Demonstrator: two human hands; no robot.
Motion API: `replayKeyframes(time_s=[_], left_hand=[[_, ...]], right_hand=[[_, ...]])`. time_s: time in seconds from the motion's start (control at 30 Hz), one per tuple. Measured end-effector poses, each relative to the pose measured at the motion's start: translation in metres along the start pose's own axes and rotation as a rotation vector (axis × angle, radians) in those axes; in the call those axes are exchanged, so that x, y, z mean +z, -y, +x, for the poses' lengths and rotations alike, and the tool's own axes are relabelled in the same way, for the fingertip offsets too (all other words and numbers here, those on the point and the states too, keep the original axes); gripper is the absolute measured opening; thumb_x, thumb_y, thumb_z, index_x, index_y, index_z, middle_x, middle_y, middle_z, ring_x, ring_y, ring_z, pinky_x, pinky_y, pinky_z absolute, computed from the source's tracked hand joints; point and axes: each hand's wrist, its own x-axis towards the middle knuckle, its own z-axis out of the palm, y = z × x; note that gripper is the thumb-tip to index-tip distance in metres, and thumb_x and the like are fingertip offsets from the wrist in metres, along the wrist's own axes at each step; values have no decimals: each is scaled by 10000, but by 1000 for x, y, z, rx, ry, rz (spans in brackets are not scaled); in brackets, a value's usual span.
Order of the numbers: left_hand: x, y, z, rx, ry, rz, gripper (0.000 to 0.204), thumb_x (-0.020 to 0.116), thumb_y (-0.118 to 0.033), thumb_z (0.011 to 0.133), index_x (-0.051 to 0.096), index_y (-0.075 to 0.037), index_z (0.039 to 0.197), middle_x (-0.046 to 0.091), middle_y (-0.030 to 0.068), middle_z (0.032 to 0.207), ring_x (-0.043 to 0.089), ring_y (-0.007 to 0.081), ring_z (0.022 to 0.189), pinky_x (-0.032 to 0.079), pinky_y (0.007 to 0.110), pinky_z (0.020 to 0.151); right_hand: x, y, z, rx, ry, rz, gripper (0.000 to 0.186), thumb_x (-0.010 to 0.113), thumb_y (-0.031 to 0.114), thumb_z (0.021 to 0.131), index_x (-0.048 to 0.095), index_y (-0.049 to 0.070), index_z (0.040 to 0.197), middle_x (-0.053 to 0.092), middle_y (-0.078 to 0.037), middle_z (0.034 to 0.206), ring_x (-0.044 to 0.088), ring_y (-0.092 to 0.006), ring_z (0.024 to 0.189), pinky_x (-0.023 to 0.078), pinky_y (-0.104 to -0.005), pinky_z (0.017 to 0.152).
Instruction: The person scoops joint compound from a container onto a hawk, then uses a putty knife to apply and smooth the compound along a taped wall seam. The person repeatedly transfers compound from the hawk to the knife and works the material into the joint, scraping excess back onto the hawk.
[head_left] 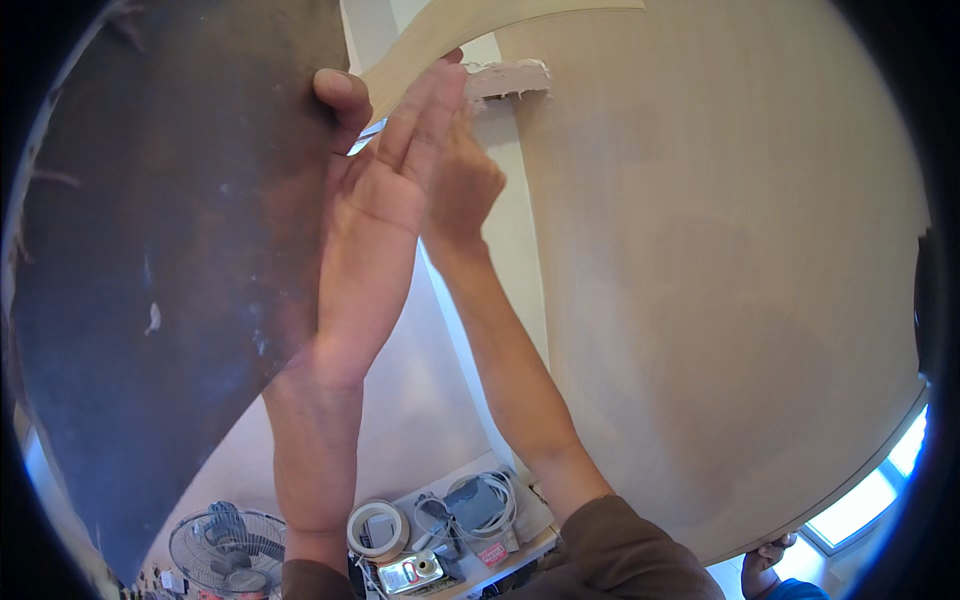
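Observation:
My left hand [390, 165] is raised with its palm toward me and its fingers stretched out. Its thumb lies apart at the edge of a large dark sheet [170, 270] with white smears. Close behind, my right hand [465, 180] is closed, its fingertips partly covered by the left; whatever it grips is hidden. Just past the fingers sits a lump of pale putty-like paste [512, 78] with a ragged edge, beside a light wood panel [700, 220]. A curved pale strip [450, 35] arches above both hands. Something small and shiny [367, 137] shows below the left thumb.
Below my arms, a shelf [525, 555] carries a roll of tape [378, 530], coiled white cable [512, 510] and a small silver device [412, 572]. A fan [228, 550] stands at lower left. Another person's hand [770, 550] shows under the panel at lower right, near a bright window [855, 510].

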Motion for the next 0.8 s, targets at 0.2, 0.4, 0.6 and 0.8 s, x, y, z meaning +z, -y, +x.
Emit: replayKeyframes(time_s=[0.2,0.4,0.6,0.8], left_hand=[[-1,2,6,10,-75,-50,189,574,-101,965,612,67,1041,506,156,1031,81,515,1480,73,585,1282],[-4,1,13,-6,-109,-45,205,609,-111,964,541,83,965,378,329,1399,5,480,1504,117,582,1270],[-5,2,14,-12,-101,-27,220,619,-114,963,512,79,956,167,396,1531,-15,461,1510,130,565,1270],[-1,9,13,-4,-95,19,182,603,-93,968,500,56,952,103,396,1558,-12,448,1515,131,549,1275]], right_hand=[[0,11,-13,-43,-110,213,423,630,-28,837,632,-38,1259,698,-198,1185,723,-295,1009,591,-357,660],[7,-91,18,229,-377,411,332,609,54,964,647,-29,1284,725,-183,1135,730,-198,778,566,-298,713],[26,-86,24,538,-459,820,279,584,62,998,654,-53,1242,720,-140,1084,669,-131,765,557,-261,609],[32,-58,17,651,-489,951,293,558,69,1014,613,-40,1280,687,-138,1160,662,-111,760,510,-233,526]])
